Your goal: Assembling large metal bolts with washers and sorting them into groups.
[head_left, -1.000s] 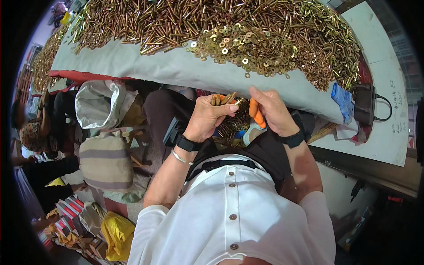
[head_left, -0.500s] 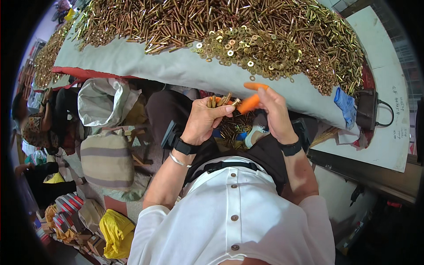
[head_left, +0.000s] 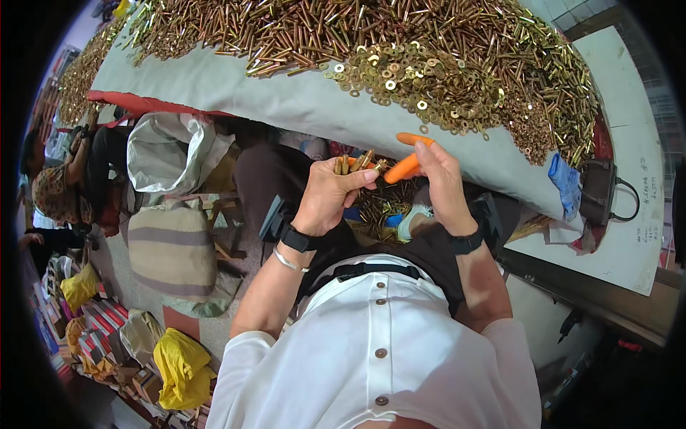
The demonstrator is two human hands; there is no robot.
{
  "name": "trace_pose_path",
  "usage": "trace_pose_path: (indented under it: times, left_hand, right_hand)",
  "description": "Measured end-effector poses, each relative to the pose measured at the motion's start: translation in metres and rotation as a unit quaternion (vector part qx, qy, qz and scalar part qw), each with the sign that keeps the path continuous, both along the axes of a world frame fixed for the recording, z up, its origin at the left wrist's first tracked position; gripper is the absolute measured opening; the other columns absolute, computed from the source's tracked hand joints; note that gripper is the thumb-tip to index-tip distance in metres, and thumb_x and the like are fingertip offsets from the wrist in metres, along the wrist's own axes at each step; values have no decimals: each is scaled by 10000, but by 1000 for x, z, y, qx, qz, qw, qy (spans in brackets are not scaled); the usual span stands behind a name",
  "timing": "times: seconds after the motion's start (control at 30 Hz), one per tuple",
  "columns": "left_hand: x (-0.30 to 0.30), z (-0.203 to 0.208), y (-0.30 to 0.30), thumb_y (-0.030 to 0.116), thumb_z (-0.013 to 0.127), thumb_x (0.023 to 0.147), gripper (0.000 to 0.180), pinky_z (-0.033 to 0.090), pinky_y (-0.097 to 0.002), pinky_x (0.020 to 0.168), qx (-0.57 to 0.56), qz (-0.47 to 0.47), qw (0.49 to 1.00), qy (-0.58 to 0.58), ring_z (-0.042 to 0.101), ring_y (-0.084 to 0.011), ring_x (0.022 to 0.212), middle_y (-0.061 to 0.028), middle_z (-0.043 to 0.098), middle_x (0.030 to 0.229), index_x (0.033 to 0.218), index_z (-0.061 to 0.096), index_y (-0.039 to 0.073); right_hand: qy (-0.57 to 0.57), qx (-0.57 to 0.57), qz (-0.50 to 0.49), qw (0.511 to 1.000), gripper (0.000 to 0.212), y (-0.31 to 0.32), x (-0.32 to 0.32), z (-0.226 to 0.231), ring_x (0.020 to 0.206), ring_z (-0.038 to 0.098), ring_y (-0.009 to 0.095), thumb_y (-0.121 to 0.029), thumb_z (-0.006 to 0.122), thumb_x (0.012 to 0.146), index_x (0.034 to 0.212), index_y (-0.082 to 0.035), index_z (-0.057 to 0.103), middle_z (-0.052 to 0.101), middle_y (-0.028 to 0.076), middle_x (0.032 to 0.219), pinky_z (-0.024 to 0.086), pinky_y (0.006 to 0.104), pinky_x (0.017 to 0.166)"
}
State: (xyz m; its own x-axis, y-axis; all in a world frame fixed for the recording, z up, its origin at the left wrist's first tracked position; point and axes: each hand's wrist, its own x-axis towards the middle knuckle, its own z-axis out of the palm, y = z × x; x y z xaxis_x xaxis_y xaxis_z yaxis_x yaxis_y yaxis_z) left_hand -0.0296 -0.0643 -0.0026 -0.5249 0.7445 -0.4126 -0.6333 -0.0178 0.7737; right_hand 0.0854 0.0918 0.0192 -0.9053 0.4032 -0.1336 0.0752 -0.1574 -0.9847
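The person's left hand (head_left: 330, 193) held a bunch of brass-coloured metal pins (head_left: 351, 164); its thumb pressed against them, pinching the bunch upright to slightly tilted. The right hand (head_left: 443, 179) stood at three o'clock from the bunch, its orange finger covers (head_left: 404, 169) pointing toward the pins. Its upper and lower covered fingers were spread, with a gap between; from where I stood I could not tell whether the lower one touched the pins. Below the hands, at six o'clock, more loose pins (head_left: 377, 206) lay between the person's knees. At twelve o'clock a broad pin heap (head_left: 286, 32) covered the grey cloth (head_left: 239, 93), with flat washers (head_left: 436, 86) at one o'clock. A blue cloth (head_left: 564, 187) and a dark handbag (head_left: 597, 191) occupied three o'clock, a white sack (head_left: 161, 154) nine o'clock, and a striped cushion (head_left: 171, 250) eight o'clock.
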Motion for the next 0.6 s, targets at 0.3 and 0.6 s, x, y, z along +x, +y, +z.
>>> trace_pose_path:
  times: [0.3,0.6]
  left_hand:
    - [-4,-16,-12,100,726,809,167,287,-171,405,-18,9,1000,2,408,-25,456,-52,662,713,921,671,-11]
    - [-29,-15,-32,108,675,850,167,289,-169,448,-69,69,993,74,383,-20,477,-59,671,772,935,665,-34]
  right_hand:
    - [-71,18,10,997,336,-6,-14,-19,762,636,128,-218,519,971,1194,31,556,667,100,890,514,256,698]
    - [-81,-36,37,995,158,-6,-22,-50,683,595,77,-111,595,919,1013,15,617,644,51,801,485,203,639]
